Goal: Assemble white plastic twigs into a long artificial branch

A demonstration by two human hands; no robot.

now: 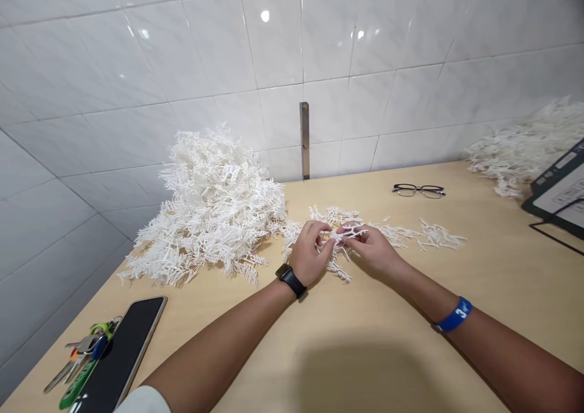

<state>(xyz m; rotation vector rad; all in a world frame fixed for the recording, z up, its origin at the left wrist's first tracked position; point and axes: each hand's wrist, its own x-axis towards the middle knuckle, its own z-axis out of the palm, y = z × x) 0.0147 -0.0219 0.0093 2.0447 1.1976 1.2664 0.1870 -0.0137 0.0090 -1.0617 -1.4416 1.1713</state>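
Observation:
My left hand, with a black watch on its wrist, and my right hand, with a blue wristband, meet over the wooden table. Both pinch a small white plastic branch piece between their fingertips. Under and around the hands lie several loose white branch pieces. A big heap of the same white branched pieces rises just left of my left hand, against the tiled wall.
A black phone and a bunch of keys lie at the near left edge. Black-rimmed glasses rest at the back. A second white heap and a dark clipboard sit far right.

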